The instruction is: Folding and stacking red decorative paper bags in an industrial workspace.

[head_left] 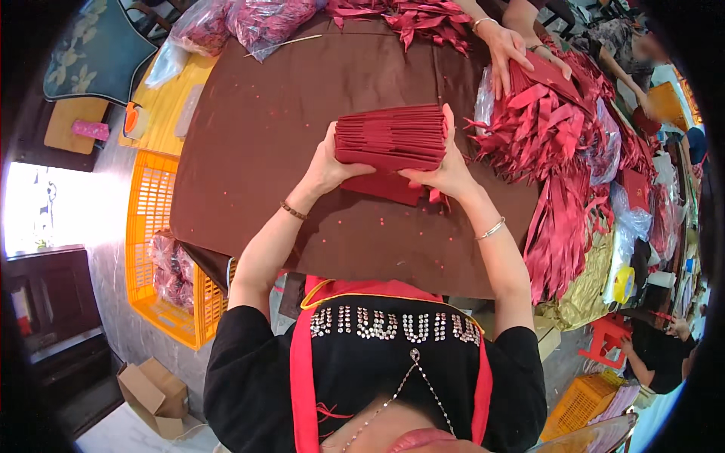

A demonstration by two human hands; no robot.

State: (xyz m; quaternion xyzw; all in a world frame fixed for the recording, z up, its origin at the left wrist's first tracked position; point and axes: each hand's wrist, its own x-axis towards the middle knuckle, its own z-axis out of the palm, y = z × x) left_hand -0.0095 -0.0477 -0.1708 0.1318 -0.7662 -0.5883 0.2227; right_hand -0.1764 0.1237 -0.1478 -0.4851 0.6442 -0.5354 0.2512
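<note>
Black fabric of my top (377,377), with one row of silver studs and two red straps, fills the lower middle of the view. Beyond it both my forearms reach up over the bench (249,151), which is covered in one dark brown cloth dotted with tiny red bits.

My two hands are apart and clamped on one thick stack of dark red folded cards (391,140): my left hand (328,166) grips the left end with the thumb on top, my right hand (449,170) grips the right end with fingers curled up over its far edge. The stack stands on edge on the bench, near the middle, and one flat red piece (393,189) lies beneath it, touching it. I wear one bracelet on each wrist.

To the right, one large heap of red ribbons (559,151) spreads along the bench edge. Two hands of another person (513,49) rest on red cards at the far right. Two clear bags of red pieces (249,23) lie at the far end. On my left, one orange plastic crate (155,241) sits on the floor, and one open cardboard box (151,392) lies nearer me.
</note>
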